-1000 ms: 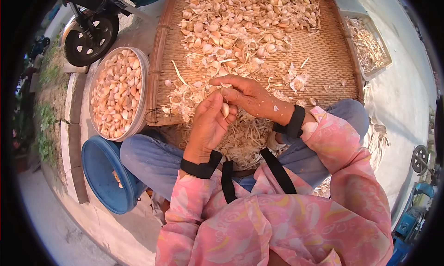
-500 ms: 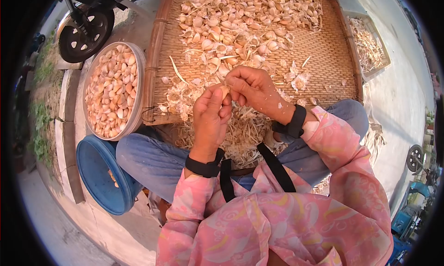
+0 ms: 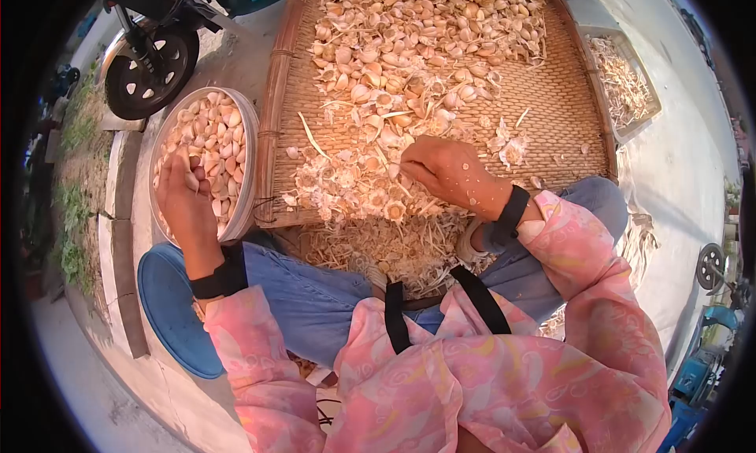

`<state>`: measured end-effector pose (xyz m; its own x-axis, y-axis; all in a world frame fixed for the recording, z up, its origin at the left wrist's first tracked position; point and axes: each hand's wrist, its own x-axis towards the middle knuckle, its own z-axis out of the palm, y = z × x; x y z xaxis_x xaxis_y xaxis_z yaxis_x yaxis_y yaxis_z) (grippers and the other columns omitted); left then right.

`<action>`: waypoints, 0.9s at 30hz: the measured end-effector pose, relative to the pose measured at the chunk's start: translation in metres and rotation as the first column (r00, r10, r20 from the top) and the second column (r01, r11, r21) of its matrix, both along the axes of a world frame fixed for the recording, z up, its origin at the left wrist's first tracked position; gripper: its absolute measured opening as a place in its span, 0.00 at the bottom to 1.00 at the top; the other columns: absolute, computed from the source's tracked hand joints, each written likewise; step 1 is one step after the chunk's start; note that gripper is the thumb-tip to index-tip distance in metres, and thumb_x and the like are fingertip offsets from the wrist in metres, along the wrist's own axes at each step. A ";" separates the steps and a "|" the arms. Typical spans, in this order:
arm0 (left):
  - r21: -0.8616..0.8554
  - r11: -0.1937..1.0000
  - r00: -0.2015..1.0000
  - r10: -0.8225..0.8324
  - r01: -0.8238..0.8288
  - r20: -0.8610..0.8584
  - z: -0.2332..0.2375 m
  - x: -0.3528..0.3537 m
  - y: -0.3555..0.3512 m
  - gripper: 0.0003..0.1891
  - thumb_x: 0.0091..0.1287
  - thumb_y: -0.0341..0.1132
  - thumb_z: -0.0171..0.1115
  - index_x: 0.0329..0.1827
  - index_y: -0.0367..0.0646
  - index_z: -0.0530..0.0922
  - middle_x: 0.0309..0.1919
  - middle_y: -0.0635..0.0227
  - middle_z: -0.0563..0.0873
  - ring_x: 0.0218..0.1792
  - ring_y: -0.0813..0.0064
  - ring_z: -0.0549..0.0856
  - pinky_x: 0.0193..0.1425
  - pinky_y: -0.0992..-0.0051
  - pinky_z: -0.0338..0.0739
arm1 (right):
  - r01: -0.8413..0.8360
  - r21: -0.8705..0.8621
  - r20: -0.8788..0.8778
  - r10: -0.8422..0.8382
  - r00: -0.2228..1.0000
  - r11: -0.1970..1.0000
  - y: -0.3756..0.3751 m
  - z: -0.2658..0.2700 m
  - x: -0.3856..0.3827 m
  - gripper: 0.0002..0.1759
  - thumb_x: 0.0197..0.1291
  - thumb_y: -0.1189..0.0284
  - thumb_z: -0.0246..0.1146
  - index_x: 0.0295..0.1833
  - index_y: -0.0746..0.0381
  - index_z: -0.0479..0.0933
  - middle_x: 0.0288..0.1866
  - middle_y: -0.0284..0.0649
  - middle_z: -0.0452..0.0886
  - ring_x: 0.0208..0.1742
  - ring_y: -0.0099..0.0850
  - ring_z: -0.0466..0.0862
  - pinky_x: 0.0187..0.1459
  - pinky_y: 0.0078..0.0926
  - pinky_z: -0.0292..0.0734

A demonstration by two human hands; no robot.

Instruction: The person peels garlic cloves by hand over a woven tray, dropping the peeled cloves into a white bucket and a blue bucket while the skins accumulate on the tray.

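My left hand point(image 3: 186, 205) is over the white tub point(image 3: 250, 166) of garlic cloves point(image 3: 224, 142) on the left. Its fingers are closed on a pale garlic clove point(image 3: 191, 181), partly hidden by them. My right hand point(image 3: 455, 172) hangs low over the near part of the woven bamboo tray point(image 3: 543, 130), knuckles up and fingers pinched together. Pale garlic skins point(image 3: 354, 187) lie right beside its fingertips; whether it grips any is hidden. Small flakes cling to the back of this hand.
More garlic point(image 3: 425, 28) covers the tray's far part. A pile of dry skins point(image 3: 378, 252) lies between my legs. At left stand a blue bucket point(image 3: 169, 319) and a wheel point(image 3: 153, 71). A bin point(image 3: 626, 79) of dry scraps sits beyond the tray's right edge.
My hands were together over the tray, holding a clove. Now the left hand has swung left to the tub with a clove, while the right stays over the tray, slightly lower.
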<state>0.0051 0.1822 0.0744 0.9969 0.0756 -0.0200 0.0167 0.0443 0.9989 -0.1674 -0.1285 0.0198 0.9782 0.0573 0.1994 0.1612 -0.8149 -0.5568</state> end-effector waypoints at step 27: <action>0.219 0.762 0.785 -0.618 0.610 -0.038 -0.057 -0.128 -0.160 0.08 0.61 0.31 0.62 0.39 0.38 0.74 0.29 0.67 0.82 0.28 0.81 0.79 0.31 0.82 0.73 | -0.074 0.225 -0.029 0.083 0.996 0.971 -0.008 0.011 -0.001 0.17 0.60 0.56 0.57 0.37 0.61 0.69 0.32 0.43 0.74 0.35 0.44 0.77 0.33 0.38 0.71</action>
